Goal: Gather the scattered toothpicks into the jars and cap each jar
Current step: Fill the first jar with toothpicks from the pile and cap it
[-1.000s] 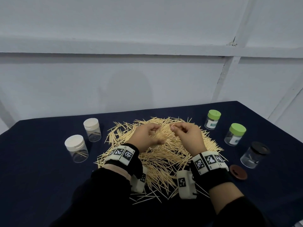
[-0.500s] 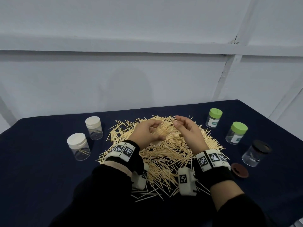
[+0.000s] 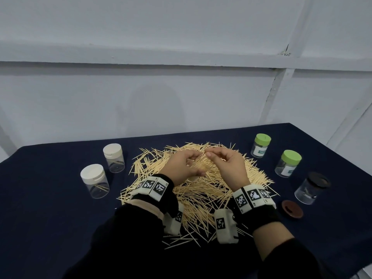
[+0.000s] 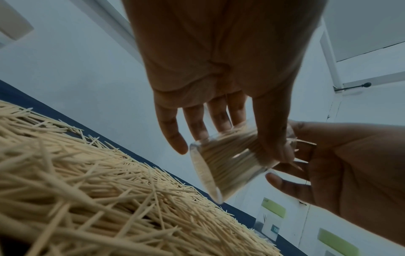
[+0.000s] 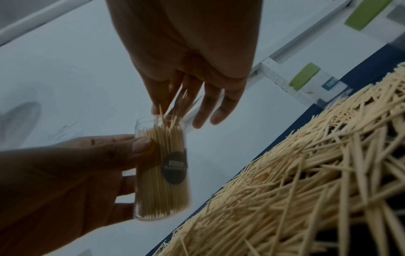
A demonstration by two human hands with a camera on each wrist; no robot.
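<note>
A big heap of toothpicks (image 3: 203,196) lies on the dark blue cloth. Above it my left hand (image 3: 193,167) grips a clear jar (image 5: 162,173), thumb on one side and fingers on the other. The jar is packed with toothpicks, carries a dark round label and has no cap. It is tilted with its mouth toward my right hand (image 3: 209,156). That hand pinches a few toothpicks (image 5: 175,105) right at the jar mouth. The left wrist view shows the jar (image 4: 228,162) from its base, and the head view shows only its bottom edge (image 3: 192,179).
Two white-capped jars (image 3: 112,158) (image 3: 94,181) stand left of the heap. Right of it stand two green-capped jars (image 3: 261,145) (image 3: 288,163) and a black-capped jar (image 3: 312,188). A loose brown cap (image 3: 292,209) lies near the right edge.
Half a second ago my right hand's fingers were spread a little away from the jar; now they are pinched together at its mouth. My left hand has kept the jar in place.
</note>
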